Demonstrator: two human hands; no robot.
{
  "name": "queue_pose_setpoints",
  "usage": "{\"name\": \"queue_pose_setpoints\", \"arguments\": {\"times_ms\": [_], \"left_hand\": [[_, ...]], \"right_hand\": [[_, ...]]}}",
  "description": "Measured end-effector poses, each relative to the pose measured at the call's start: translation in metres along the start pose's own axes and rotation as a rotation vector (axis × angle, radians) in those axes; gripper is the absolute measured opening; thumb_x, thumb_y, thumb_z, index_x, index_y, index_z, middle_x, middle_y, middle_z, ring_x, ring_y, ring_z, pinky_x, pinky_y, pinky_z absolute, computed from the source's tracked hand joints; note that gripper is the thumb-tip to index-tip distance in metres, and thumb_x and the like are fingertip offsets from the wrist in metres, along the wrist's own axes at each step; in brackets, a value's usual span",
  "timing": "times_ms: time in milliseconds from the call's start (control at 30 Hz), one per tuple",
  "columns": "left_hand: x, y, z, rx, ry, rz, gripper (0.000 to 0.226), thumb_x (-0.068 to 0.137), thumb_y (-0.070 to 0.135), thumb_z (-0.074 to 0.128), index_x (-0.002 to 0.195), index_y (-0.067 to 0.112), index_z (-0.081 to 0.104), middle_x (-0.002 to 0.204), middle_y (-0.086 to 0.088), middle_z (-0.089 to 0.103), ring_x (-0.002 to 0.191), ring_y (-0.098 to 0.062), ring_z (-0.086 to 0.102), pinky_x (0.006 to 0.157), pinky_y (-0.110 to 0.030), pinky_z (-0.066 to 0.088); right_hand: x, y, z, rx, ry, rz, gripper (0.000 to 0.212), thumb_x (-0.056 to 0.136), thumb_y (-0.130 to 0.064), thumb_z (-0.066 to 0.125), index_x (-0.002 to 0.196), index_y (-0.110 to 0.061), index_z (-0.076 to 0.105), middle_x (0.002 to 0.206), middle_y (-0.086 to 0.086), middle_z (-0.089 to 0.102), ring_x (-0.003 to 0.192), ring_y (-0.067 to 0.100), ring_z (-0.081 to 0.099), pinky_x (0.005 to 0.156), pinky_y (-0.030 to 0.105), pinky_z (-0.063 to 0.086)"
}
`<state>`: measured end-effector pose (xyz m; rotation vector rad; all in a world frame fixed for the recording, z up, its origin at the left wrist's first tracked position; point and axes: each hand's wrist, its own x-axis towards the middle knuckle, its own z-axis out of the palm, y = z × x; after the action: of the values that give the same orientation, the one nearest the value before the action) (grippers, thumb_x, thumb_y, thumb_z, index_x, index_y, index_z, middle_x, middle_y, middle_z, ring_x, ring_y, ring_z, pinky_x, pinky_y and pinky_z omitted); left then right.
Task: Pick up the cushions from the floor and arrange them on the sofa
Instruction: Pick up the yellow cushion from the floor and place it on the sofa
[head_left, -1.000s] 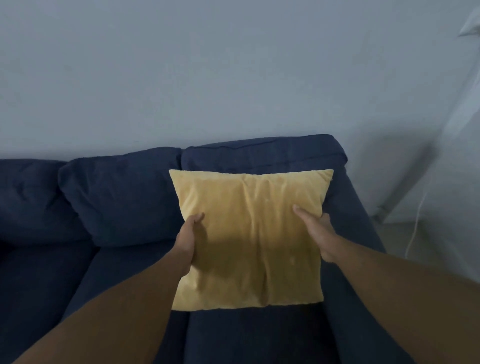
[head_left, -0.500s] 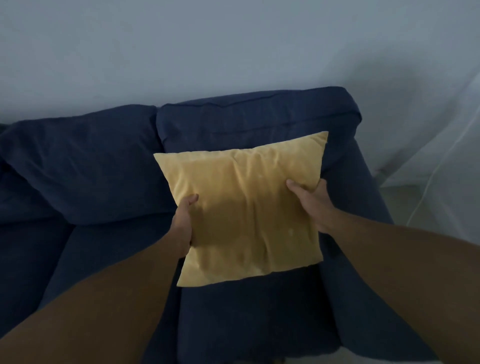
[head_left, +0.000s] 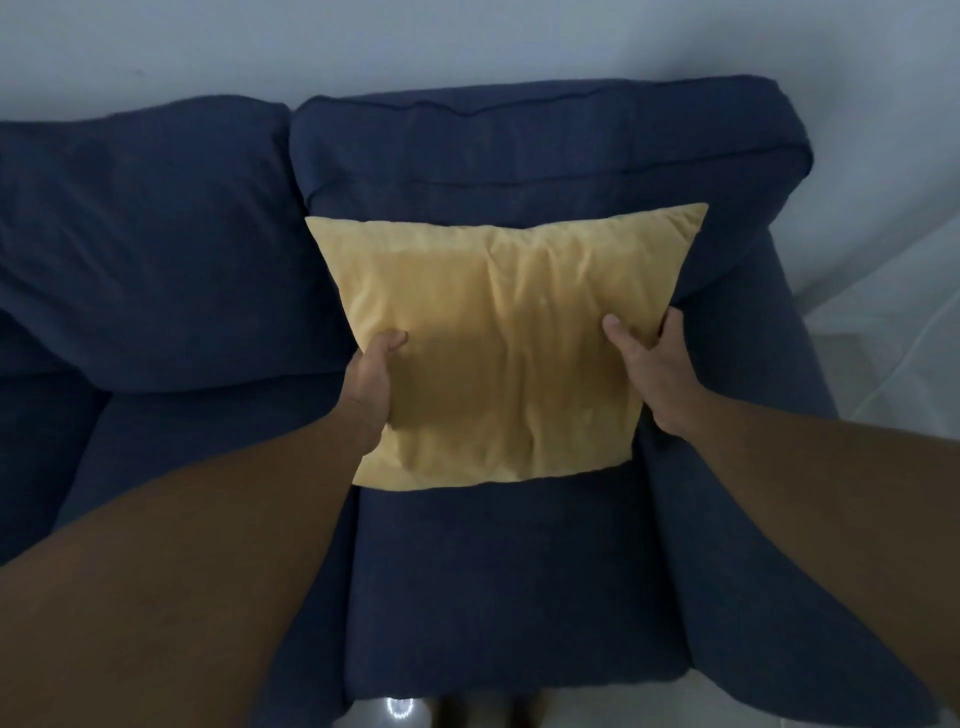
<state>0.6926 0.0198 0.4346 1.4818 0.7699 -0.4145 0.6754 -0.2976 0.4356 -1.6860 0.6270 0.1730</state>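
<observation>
dim, bluish light; soft shadows, slight blur, wide-angle bending at the edges

The cushion (head_left: 498, 353) leans on the sofa's (head_left: 493, 587) far-right back, above the seat, an armrest (head_left: 753, 493) at right.

Two bare forearms reach in from the bottom corners of the view, with no sleeve, watch, band or ring on either. The left hand (head_left: 371, 384) shows its thumb side, the thumb short and rounded with the fingers hidden beyond it. The right hand (head_left: 657, 371) shows its back, knuckles faintly ridged, the thumb's nail pale at its tip and the fingers out of sight past it. Both forearms look smooth and broaden towards the camera, and the dim light hides finer detail.
</observation>
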Motion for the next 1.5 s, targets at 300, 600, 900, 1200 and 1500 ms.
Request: {"name": "queue_pose_setpoints", "arguments": {"times_ms": [300, 600, 900, 1200, 1500], "left_hand": [[0.026, -0.008, 0.014, 0.032, 0.007, -0.011, 0.074, 0.064, 0.061, 0.065, 0.129, 0.025, 0.063, 0.131, -0.005, 0.068, 0.119, -0.030, 0.065, 0.101, -0.050, 0.053], [0.036, -0.011, 0.022, 0.095, 0.065, 0.056, 0.088, 0.074, 0.050, 0.063, 0.156, 0.029, 0.039, 0.143, 0.001, 0.057, 0.130, -0.029, 0.054, 0.115, -0.058, 0.042], [0.046, -0.020, 0.034, 0.124, 0.079, 0.072, 0.085, 0.089, 0.049, 0.059, 0.165, 0.031, 0.023, 0.154, 0.002, 0.049, 0.139, -0.028, 0.047, 0.119, -0.052, 0.036], [0.046, -0.039, 0.033, -0.036, 0.065, -0.001, 0.062, 0.087, 0.048, 0.059, 0.146, 0.040, 0.046, 0.129, 0.012, 0.060, 0.120, -0.024, 0.056, 0.109, -0.065, 0.044], [0.052, 0.008, 0.023, -0.182, 0.304, 0.308, 0.069, 0.101, 0.047, 0.060, 0.160, 0.019, 0.035, 0.147, 0.005, 0.054, 0.133, -0.014, 0.050, 0.115, -0.033, 0.038]], "right_hand": [[0.021, 0.026, 0.013, -0.090, 0.120, -0.091, 0.070, 0.092, -0.062, 0.071, 0.148, -0.037, 0.037, 0.132, -0.015, 0.059, 0.117, 0.013, 0.061, 0.109, 0.051, 0.049], [0.005, 0.045, 0.022, -0.272, 0.271, -0.131, 0.064, 0.095, -0.064, 0.065, 0.144, -0.032, 0.039, 0.123, -0.005, 0.063, 0.109, 0.028, 0.064, 0.097, 0.052, 0.055], [-0.001, 0.062, 0.027, -0.282, 0.311, -0.146, 0.059, 0.098, -0.060, 0.065, 0.139, -0.024, 0.043, 0.110, -0.004, 0.062, 0.096, 0.026, 0.063, 0.088, 0.047, 0.056], [0.002, 0.067, 0.028, -0.244, 0.338, -0.206, 0.052, 0.102, -0.056, 0.061, 0.136, -0.019, 0.046, 0.091, -0.011, 0.063, 0.082, 0.007, 0.064, 0.078, 0.039, 0.055], [0.035, 0.032, 0.011, 0.072, 0.360, -0.132, 0.085, 0.096, -0.070, 0.059, 0.164, -0.030, 0.026, 0.148, -0.003, 0.055, 0.125, 0.010, 0.058, 0.103, 0.032, 0.048]]}}
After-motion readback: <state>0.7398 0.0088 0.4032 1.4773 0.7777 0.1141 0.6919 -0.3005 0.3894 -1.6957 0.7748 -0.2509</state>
